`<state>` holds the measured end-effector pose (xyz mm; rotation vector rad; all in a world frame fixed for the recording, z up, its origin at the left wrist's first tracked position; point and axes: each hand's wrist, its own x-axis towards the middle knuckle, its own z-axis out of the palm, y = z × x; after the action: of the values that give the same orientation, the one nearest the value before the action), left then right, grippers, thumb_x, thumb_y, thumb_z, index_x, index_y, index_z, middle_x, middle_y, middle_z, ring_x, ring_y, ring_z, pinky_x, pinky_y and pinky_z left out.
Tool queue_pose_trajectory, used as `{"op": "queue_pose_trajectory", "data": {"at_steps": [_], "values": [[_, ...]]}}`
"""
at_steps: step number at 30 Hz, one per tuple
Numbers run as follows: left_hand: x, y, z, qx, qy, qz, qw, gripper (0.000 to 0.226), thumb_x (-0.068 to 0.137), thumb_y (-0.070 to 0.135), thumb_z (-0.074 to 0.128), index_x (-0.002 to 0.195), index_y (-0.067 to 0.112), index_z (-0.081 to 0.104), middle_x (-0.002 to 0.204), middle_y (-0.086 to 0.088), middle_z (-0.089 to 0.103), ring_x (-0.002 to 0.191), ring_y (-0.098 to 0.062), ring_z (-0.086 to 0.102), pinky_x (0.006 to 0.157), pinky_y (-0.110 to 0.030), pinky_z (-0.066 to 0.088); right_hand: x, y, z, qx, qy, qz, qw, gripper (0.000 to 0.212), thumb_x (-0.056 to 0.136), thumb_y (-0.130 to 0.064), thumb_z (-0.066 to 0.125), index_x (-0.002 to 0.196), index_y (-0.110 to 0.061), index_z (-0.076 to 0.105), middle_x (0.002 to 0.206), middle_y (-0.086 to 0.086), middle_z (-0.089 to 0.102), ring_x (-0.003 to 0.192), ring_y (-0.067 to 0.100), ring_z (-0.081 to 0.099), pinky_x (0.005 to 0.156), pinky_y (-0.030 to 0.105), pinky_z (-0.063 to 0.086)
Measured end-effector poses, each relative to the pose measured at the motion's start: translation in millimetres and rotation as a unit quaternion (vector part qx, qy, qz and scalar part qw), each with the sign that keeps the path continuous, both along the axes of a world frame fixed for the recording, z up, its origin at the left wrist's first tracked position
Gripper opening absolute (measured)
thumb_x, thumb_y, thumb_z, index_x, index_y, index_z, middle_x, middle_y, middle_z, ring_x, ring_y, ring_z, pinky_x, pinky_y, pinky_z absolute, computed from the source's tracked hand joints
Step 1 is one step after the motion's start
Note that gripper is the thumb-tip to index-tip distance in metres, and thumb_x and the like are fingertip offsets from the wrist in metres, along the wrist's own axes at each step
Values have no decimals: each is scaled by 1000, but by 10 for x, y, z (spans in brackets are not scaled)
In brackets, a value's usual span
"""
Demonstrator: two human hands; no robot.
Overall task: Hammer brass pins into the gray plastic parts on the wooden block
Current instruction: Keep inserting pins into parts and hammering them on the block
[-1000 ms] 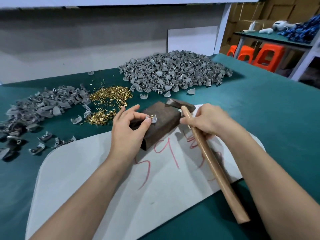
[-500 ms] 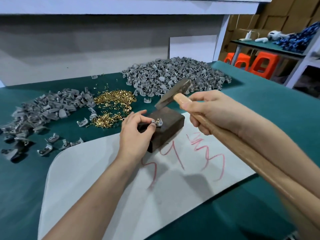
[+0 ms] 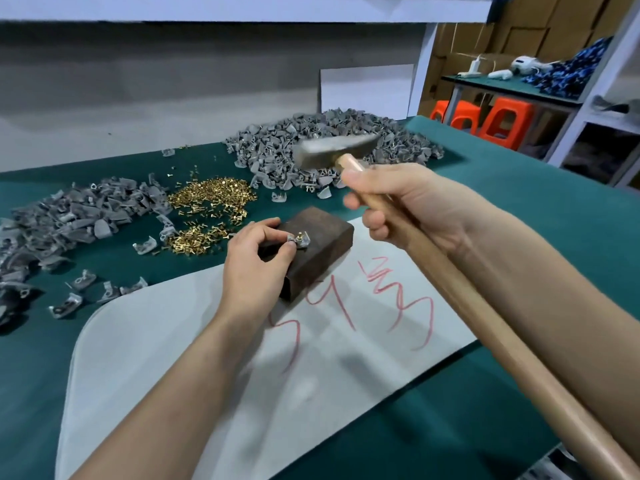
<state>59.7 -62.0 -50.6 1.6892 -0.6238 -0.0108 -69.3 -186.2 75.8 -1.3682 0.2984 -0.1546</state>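
Brass pin [image 3: 299, 233] is seen standing upright in a gray plastic part [image 3: 302, 241], which is pinched at its near-left end between thumb and forefinger of the left hand [image 3: 254, 261] and held down on the top face of the wooden block [image 3: 322, 237]. The right hand [image 3: 408, 206] is closed round the wooden handle of a hammer [image 3: 334, 150], close under the head. That head is held in the air, above and to the far right of the block, well apart from the pin, and is blurred.

The block is set on the far edge of a white sheet [image 3: 166, 341] marked with red strokes [image 3: 398, 296], laid on a green table cover [image 3: 519, 209]. Just left of the block a loose pile of brass pins [image 3: 211, 199] is spread. A heap of gray parts [image 3: 69, 216] is found further left and a bigger heap [image 3: 263, 150] at the far side, partly hidden by the hammer head. Orange stools [image 3: 502, 123] are seen at the far right.

The step in hand is judged to be the strike itself: the pin is seated but not yet driven. A square blow on the pin's top is called for next, with the fingertips, just beside the pin, spared; a glancing hit could bend the pin or knock the part off the block
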Motion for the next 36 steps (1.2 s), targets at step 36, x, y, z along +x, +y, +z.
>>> {"op": "queue_pose_trajectory", "data": {"at_steps": [36], "values": [[-8,-3,0,-36,21,-1,999,23,85,4,68,74,24,67,117,10,61,112,-9,58,103,-41,44,186,153,-123,-484,81,1,871,29,95,-16,49,70,-3,53,53,14,51,32,23,46,35,21,35]]}}
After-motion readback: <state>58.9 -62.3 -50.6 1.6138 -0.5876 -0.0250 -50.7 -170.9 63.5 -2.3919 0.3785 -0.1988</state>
